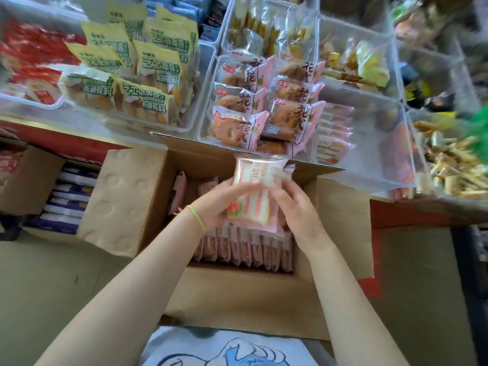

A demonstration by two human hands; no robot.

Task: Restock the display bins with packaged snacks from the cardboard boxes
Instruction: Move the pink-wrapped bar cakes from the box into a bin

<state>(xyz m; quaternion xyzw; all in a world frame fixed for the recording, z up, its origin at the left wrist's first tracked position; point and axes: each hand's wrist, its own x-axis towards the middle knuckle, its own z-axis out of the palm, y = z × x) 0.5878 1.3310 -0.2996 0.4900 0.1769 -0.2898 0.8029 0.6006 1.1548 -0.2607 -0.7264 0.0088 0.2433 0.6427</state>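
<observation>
Snack packets point(254, 196) — a small pink-and-white stack of them — are held above the open cardboard box point(237, 294), gripped from both sides. The left hand point(221, 204) curls round the stack's left edge with its fingers across the front, and the right hand point(293, 207) clamps the right edge. A thin yellow-green band point(197, 217) sits on the left wrist.

Below the hands, more pink packets point(243, 249) stand on edge in a tight row inside the box. Its left flap point(124, 202) is folded outward, partly covering a second box point(34, 178) of blue-and-white packs point(67, 204).

Just beyond the box's far edge stands a clear bin point(208, 128) of pink-wrapped round cakes point(237, 125), already stacked high. To its left, another bin holds yellow-green bags point(148, 77) of bread; to its right, a bin point(380, 159) with pink packets against its left wall. Farther right the bins blur — one seems to hold pale stick-shaped wrappers point(454, 165), though I cannot be sure. The far flap of the box reaches up beside the front of the bins.
</observation>
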